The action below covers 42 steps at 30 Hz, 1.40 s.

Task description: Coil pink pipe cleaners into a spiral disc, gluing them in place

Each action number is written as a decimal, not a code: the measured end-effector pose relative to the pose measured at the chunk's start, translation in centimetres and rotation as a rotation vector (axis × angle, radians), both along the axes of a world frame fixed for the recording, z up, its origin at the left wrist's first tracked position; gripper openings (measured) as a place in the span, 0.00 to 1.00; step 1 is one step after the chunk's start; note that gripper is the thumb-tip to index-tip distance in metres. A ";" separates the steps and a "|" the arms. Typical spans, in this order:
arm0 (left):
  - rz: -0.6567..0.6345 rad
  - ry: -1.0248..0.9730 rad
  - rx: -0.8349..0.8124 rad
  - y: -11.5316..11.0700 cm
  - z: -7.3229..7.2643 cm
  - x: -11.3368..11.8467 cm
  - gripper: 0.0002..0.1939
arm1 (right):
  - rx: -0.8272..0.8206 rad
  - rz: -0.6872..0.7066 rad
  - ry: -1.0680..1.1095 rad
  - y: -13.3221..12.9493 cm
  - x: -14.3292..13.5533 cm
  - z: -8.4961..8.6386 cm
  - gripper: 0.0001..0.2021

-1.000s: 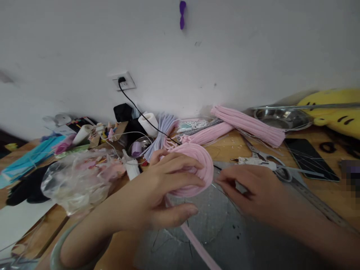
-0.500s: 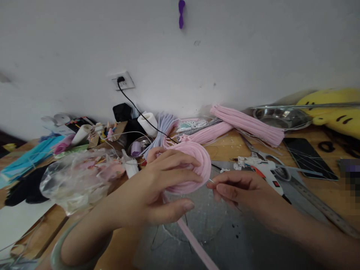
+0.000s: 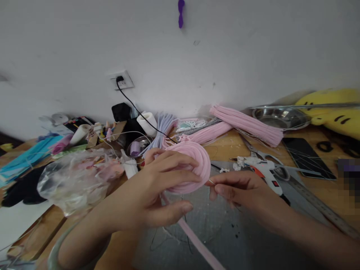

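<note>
A round coil of fuzzy pink chenille stem (image 3: 203, 165) stands tilted above the grey work mat (image 3: 213, 247). My left hand (image 3: 157, 183) steadies it, fingers spread across its face and thumb apart below. From under that hand a loose pink strip (image 3: 198, 242) runs down toward me. At the coil's right edge, my right hand (image 3: 242, 189) pinches a thin shiny needle (image 3: 212, 182), whose tip touches or enters the rim; I cannot tell which. Dark thread (image 3: 153, 240) lies on the mat below.
Right of the coil lie a hot glue gun (image 3: 267, 172), scissors (image 3: 278, 170), a metal ruler (image 3: 317, 202) and a phone (image 3: 308, 157). Behind are bundled pink stems (image 3: 247, 125) and a metal bowl (image 3: 281, 116). A plastic bag (image 3: 73, 183) sits at left; a black cord (image 3: 143, 116) crosses behind.
The whole view has shifted very slightly. Both hands keep nearly the same grip on the coil and needle; the loose strip's lower end lies a little further right.
</note>
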<state>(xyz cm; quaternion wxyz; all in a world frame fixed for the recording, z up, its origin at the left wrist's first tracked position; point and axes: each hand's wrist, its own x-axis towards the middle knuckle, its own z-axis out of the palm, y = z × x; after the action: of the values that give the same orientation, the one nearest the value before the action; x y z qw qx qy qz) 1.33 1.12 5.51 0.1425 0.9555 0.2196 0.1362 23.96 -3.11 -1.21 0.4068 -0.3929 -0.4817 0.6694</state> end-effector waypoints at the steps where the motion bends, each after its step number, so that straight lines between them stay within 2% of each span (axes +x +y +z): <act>1: -0.001 -0.001 -0.002 0.0 0.0 0.0 0.18 | 0.019 0.004 -0.008 0.0 0.0 -0.1 0.08; 11: -0.020 0.011 0.021 0.0 0.2 0.2 0.17 | 0.125 -0.035 0.025 -0.2 0.2 -0.7 0.07; 17: -0.028 0.043 -0.002 0.2 0.4 0.2 0.16 | 0.001 -0.002 -0.075 -0.1 -0.2 0.7 0.11; 22: -0.040 0.034 -0.011 0.3 0.6 0.3 0.17 | 0.021 0.005 -0.207 0.1 -0.7 2.0 0.12; 31: -0.032 0.052 0.045 0.2 0.8 1.1 0.15 | 0.070 0.025 -0.273 0.2 -0.9 1.8 0.12; 37: -0.041 0.064 0.062 0.3 0.6 1.1 0.15 | 0.159 -0.033 -0.311 0.1 -1.0 1.2 0.09; 42: -0.035 0.081 0.078 0.4 0.5 1.2 0.15 | 0.274 -0.183 -0.421 -0.1 -0.8 0.7 0.03</act>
<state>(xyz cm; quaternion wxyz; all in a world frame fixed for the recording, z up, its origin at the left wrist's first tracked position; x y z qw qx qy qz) 2.56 1.52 5.98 0.0985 0.9688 0.2029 0.1031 23.18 -3.19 -0.46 0.4056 -0.5066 -0.6045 0.4619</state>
